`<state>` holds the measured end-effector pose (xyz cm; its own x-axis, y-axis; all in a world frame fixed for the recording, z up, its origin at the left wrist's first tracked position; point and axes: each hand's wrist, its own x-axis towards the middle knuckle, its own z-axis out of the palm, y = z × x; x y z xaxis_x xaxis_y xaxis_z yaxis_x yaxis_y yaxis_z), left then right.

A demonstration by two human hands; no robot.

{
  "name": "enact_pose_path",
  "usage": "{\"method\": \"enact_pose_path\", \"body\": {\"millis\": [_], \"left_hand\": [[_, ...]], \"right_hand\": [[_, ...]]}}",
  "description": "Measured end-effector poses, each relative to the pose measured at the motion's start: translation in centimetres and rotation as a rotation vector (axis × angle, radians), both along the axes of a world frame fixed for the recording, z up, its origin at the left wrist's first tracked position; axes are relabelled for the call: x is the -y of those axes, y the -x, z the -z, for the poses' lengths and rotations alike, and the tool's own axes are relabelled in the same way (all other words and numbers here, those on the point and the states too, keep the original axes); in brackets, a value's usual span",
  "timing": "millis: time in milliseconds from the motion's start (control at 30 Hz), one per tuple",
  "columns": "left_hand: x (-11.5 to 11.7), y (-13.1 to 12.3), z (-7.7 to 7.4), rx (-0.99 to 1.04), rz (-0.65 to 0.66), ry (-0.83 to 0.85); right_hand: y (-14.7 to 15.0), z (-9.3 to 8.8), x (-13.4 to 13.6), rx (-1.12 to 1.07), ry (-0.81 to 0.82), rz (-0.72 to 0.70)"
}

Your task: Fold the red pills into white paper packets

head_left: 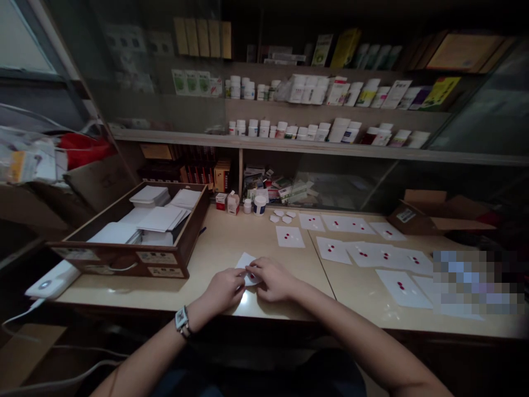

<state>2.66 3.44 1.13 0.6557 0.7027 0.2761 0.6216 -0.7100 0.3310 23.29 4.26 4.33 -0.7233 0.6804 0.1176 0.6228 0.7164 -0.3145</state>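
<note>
Near the front edge of the table, both my hands are at a small white sheet of paper (246,259) with a dark red tablet partly visible on it. My left hand (225,289) has its fingers closed on the paper's left side. From the right, my right hand (274,279) pinches the other side, its fingertips almost meeting the left ones. Part of the paper is hidden under the fingers. Beyond it lies a flat white sheet (296,237) with red and white tablets. Several folded paper packets (274,219) sit farther back.
More white sheets (333,256) with tablets cover the right side. At left stands a wooden drawer (194,231) holding stacked paper. Small bottles (259,206) and boxes (221,202) line the back. Behind are medicine shelves (273,144); an open cardboard box (417,218) stands back right.
</note>
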Motion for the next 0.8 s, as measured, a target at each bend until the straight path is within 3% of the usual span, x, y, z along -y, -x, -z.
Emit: {"method": "enact_pose_path", "body": {"millis": [300, 500, 800], "left_hand": [[0.0, 0.1, -0.2, -0.070, -0.002, 0.044], [0.2, 0.0, -0.7, -0.051, -0.005, 0.057], [0.2, -0.9, -1.1, 0.052, -0.198, 0.073]], "right_hand": [[-0.2, 1.1, 0.5, -0.010, -0.022, -0.045], [-1.5, 1.7, 0.3, -0.054, 0.018, 0.116], [-1.4, 1.9, -1.1, -0.160, 0.118, 0.202]]}}
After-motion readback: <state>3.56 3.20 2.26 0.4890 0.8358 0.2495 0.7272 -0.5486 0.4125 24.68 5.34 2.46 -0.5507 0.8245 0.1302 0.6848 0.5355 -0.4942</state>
